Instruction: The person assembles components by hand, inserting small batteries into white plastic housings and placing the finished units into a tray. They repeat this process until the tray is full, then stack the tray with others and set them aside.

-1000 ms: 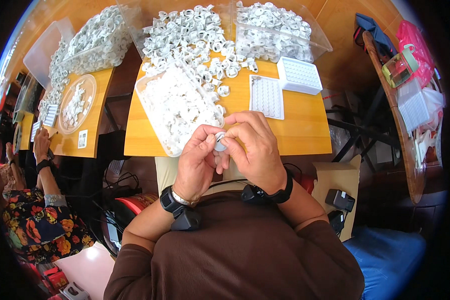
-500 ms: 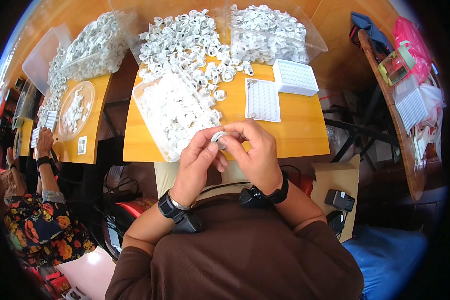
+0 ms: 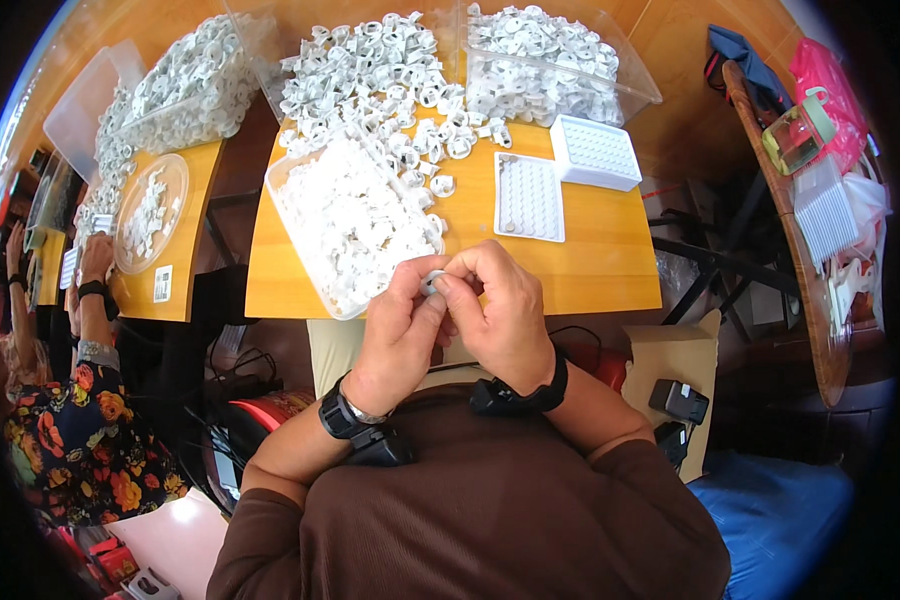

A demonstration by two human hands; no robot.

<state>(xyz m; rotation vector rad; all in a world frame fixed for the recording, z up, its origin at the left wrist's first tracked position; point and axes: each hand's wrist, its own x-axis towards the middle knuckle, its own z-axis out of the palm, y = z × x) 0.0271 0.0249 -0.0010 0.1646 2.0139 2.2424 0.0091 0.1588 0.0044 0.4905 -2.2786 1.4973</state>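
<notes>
Just past the front edge of the table, my left hand (image 3: 395,335) and my right hand (image 3: 500,318) meet. Between their thumbs and fingertips they pinch a small round white plastic part (image 3: 432,282), mostly covered by the fingers. Left of and beyond my hands stands a clear plastic bin (image 3: 303,252) heaped with small white pieces, very bright in the light. Farther to the right lies a white tray (image 3: 528,200) with rows of round recesses. A stack of similar white trays (image 3: 598,165) sits behind it.
Loose white ring-shaped parts (image 3: 360,80) spread across the back of the table, beside another full clear bin (image 3: 545,70). At the left table, a co-worker's hand (image 3: 95,258) is near a round clear dish (image 3: 177,190). An open cardboard box (image 3: 705,350) stands low at right.
My fingers have closed further around the white part, and my right hand has shifted slightly left. The co-worker's hands at the left have moved.
</notes>
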